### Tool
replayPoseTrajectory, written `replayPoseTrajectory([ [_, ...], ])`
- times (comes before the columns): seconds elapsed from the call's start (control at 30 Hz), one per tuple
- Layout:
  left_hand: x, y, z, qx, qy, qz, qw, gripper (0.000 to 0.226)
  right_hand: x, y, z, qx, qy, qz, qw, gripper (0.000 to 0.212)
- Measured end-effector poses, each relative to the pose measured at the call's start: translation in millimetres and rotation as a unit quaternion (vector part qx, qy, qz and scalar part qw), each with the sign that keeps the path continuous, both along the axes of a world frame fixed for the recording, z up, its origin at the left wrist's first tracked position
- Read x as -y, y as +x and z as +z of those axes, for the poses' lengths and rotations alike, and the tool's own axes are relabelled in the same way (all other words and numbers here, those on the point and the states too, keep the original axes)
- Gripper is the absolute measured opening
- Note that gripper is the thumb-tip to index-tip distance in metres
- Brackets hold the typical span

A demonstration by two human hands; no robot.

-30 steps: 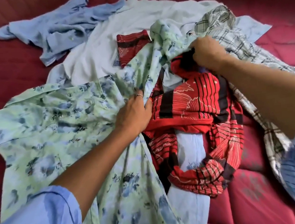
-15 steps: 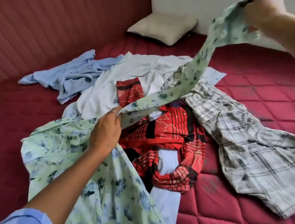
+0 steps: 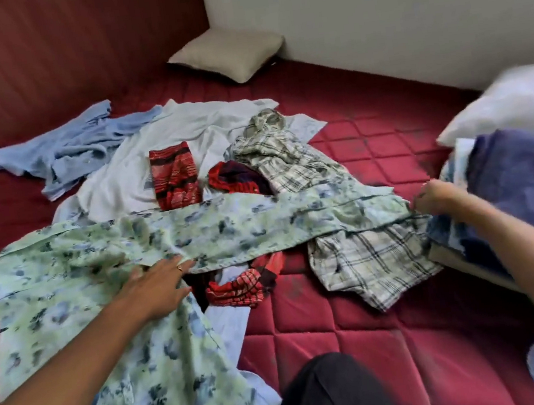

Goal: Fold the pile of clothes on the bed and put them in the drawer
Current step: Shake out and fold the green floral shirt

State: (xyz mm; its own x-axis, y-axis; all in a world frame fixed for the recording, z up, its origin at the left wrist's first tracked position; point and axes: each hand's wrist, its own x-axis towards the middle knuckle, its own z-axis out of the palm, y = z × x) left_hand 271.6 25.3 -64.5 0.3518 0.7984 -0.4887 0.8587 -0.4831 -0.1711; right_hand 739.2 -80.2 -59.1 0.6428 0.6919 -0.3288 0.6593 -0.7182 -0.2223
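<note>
A dark trouser knee (image 3: pixel 329 393) is seen at the bottom edge, on the red quilted bed (image 3: pixel 359 335). The green floral garment (image 3: pixel 112 325) is spread from the near left across the pile, one band of it stretched out to the right. The left hand (image 3: pixel 160 287) is laid flat on this garment, fingers straight, a ring on one finger. The right hand (image 3: pixel 433 197) is clenched on the far right end of the band, at the bed's right side beside a dark blue fabric (image 3: pixel 525 184) and a white pillow (image 3: pixel 512 101). Under the band a red patterned garment (image 3: pixel 236 290) and a plaid shirt (image 3: pixel 370 263) are lying. Further back a white garment (image 3: pixel 170 136) and a blue one (image 3: pixel 60 150) are noted, then a beige cushion (image 3: pixel 230 53) against the wall (image 3: pixel 371 21).
</note>
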Motion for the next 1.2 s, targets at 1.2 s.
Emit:
replayPoseTrajectory([
  [1.2,8,46,99,0.678,-0.185,0.364,0.611,0.062,-46,-323,59,-0.260,0.377,0.290,0.840,0.023],
])
